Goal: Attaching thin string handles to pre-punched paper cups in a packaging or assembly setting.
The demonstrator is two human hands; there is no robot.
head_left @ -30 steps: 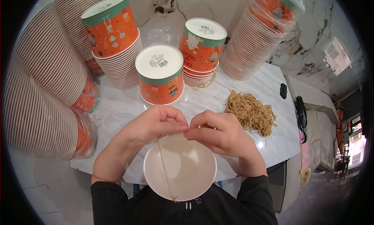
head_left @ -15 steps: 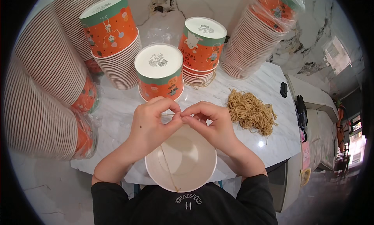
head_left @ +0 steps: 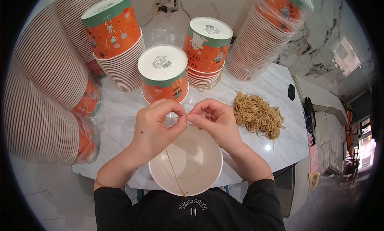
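Note:
A white paper bucket [head_left: 186,161] stands mouth up against my front, at the table's near edge. A thin tan cord [head_left: 172,165] crosses its mouth from the near rim up to my fingers. Over the far rim, my left hand [head_left: 158,123] pinches the cord between thumb and index finger. Right beside it, my right hand [head_left: 214,121] pinches the cord too, its fingertips almost touching the left ones. The exact shape of the cord between the fingertips is too small to make out.
A tangled heap of tan cords [head_left: 258,114] lies right of my hands. Upside-down orange and green buckets [head_left: 164,71] stand beyond them. Tall wrapped bucket stacks [head_left: 44,111] line the left; another wrapped stack [head_left: 262,43] stands back right. A small black object [head_left: 291,92] lies near the table's right edge.
My fingertips have drawn slightly apart, and a bit of cord shows between them now. The right hand has turned a little; the bucket stays where it was.

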